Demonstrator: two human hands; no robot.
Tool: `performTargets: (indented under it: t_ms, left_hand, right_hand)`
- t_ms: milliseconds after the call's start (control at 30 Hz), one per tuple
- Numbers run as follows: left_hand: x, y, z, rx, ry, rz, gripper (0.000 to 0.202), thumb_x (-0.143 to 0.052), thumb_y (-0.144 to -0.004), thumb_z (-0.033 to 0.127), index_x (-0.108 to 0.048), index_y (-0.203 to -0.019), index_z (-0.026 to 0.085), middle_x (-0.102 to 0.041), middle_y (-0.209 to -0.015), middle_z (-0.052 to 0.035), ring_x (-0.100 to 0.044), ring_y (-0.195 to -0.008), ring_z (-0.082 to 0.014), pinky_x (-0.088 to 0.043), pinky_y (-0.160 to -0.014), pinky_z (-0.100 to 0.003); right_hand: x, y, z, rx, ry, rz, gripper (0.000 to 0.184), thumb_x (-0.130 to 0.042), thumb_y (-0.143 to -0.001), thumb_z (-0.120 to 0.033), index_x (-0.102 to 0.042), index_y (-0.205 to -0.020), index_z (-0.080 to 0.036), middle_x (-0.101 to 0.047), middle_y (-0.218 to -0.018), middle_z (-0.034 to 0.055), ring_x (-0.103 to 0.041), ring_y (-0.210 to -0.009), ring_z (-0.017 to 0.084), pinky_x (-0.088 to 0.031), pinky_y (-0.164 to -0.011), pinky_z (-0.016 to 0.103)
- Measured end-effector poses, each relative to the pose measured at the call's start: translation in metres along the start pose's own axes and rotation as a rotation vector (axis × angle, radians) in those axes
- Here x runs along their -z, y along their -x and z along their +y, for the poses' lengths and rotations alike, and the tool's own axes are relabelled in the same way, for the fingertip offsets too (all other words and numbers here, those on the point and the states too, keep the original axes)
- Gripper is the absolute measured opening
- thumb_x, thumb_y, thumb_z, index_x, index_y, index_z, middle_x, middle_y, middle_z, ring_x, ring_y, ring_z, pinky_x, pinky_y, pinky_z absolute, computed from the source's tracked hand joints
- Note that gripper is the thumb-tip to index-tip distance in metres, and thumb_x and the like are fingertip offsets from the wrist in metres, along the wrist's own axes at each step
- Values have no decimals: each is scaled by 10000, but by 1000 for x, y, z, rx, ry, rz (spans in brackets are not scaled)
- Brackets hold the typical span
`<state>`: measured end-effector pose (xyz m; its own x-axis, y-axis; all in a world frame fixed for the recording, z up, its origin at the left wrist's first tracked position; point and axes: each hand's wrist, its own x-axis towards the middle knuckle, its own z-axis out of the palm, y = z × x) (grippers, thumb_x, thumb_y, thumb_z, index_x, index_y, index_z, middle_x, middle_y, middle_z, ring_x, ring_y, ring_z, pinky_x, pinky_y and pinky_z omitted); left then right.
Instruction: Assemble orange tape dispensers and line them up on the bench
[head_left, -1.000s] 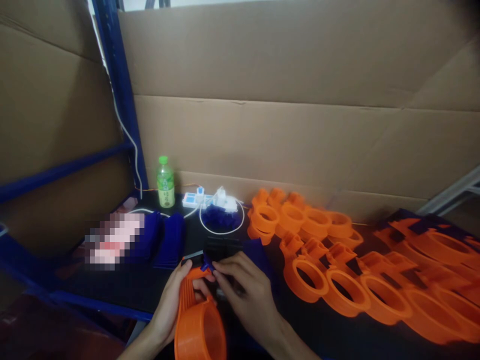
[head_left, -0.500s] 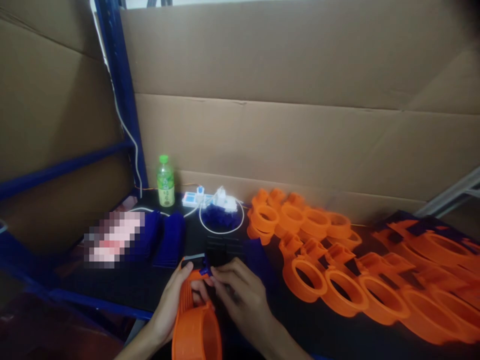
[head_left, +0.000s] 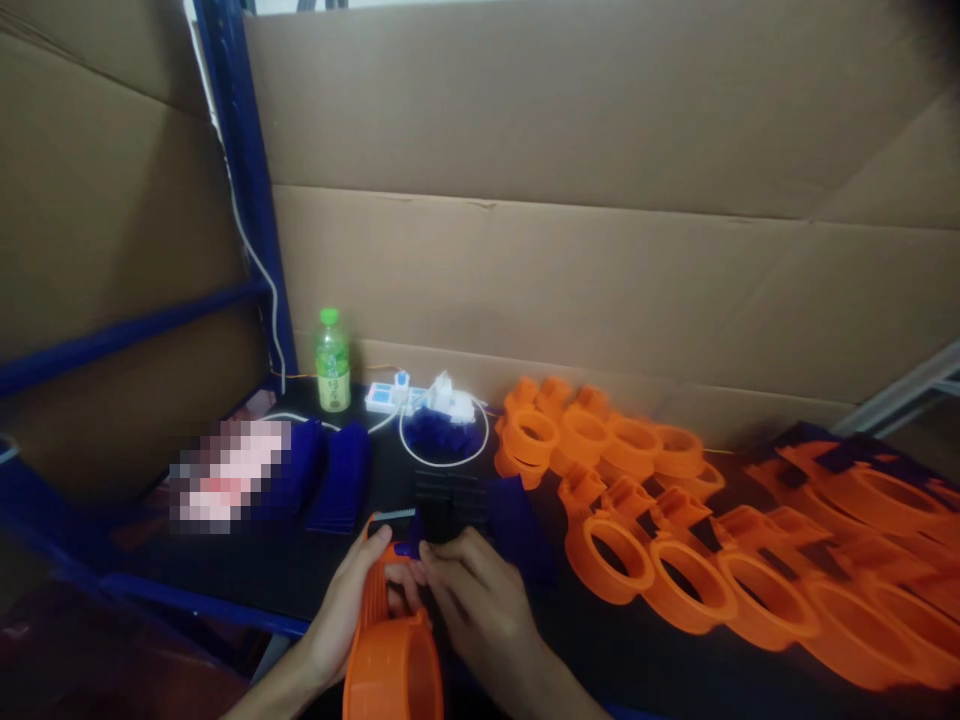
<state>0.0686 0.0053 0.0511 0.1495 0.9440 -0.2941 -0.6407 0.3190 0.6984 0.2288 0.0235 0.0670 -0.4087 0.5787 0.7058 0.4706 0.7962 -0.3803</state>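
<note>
An orange tape dispenser (head_left: pixel 390 665) with a round ring and a toothed metal blade at its far end is gripped by my left hand (head_left: pixel 341 600). The thumb of that hand presses near the dark piece below the blade, and its fingers wrap around the handle. My right hand (head_left: pixel 484 605) has its fingertips closed at a small dark blue plastic part (head_left: pixel 406 549) on the right side of the dispenser head. How firmly they hold this part, and whether it is fixed to the head, is hidden by the fingers.
Several orange dispenser bodies (head_left: pixel 694 580) spread over the right of the black table. Blue flat pieces (head_left: pixel 341 480) stand stacked at left; black blocks (head_left: pixel 450 490) lie ahead. Behind are blue parts (head_left: pixel 442 432), a power strip (head_left: pixel 382 398) with white cables and a green bottle (head_left: pixel 333 365).
The blue part has turned slightly and sits closer against the dispenser head. My right fingertips have shifted a little with it; the left hand keeps its grip.
</note>
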Motion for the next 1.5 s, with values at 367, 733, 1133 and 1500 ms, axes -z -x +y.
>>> performTargets:
  t_ms: [367,733,1133,1500]
  left_hand:
    - [-9,12,7,-31,39,-186,281,-600,-911,378,-664,-1048,141,-760,-1024,-118,-699,-958,-254,-519,-841,-355]
    - [15,2,-3,-105,-102,-184,373,-625,-896,312,-607,-1249,192,-666,-1225,-139,-685,-883,-240,-580,-621,-303]
    - [13,6,2,-107,-35,-159,398,-630,-873,321,-622,-1234,155,-720,-1141,-164,-717,-936,-321,-555,-538,-280]
    - [14,3,1,-97,14,-174,437,-621,-876,345,-612,-1253,127,-715,-1147,-190,-715,-925,-339,-553,-557,-309]
  right_hand:
    - [26,-18,-6,112,121,-4,123,-625,-884,-139,-689,-971,-198,-685,-849,52,-603,-710,141,-504,-595,269]
    - [53,-28,-28,271,184,-223,223,-538,-919,-105,-674,-1072,-193,-706,-1037,64,-639,-835,174,-545,-699,310]
    - [77,-17,42,-595,994,-407,253,-495,-965,-340,-675,-1051,-184,-707,-875,87,-699,-715,241,-450,-546,288]
    - [70,-20,56,-679,987,-487,215,-482,-962,-253,-664,-923,-148,-693,-750,99,-699,-699,256,-391,-534,266]
